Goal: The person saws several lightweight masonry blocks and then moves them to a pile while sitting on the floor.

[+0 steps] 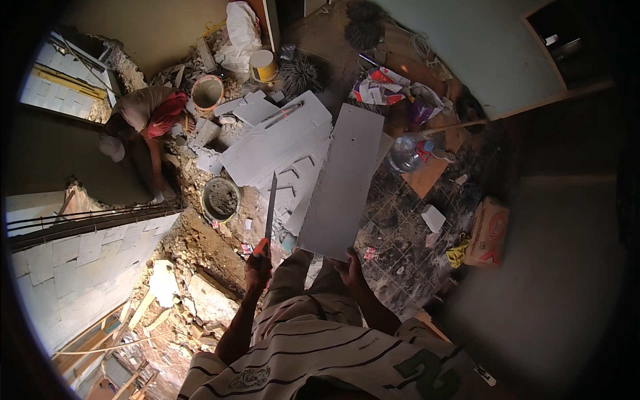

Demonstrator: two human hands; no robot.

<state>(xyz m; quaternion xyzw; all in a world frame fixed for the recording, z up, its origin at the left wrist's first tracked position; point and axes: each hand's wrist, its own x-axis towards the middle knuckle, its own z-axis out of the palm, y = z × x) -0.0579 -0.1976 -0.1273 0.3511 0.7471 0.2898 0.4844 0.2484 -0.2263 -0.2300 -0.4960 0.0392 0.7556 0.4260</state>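
My left hand [257,268] is wrapped round the orange handle of a handsaw [271,208], its narrow dark blade pointing away from me. At its lower right corner, a long pale grey lightweight concrete block [343,177] is gripped by my right hand [349,267]. The block reaches away from me, in front of my legs, to the right of the saw and apart from its blade. Beyond it, larger flat grey slabs [267,150] lie on the floor, with a level-like tool [283,115] and several dark L-shaped metal brackets [291,171] on them.
At left a person [143,123] bends by a partly built block wall [87,253]. Rubble surrounds a bucket of mortar [222,199] and another bucket [207,93]. A clear water jug [407,155], a cement bag [487,231] and a white offcut [433,218] lie right.
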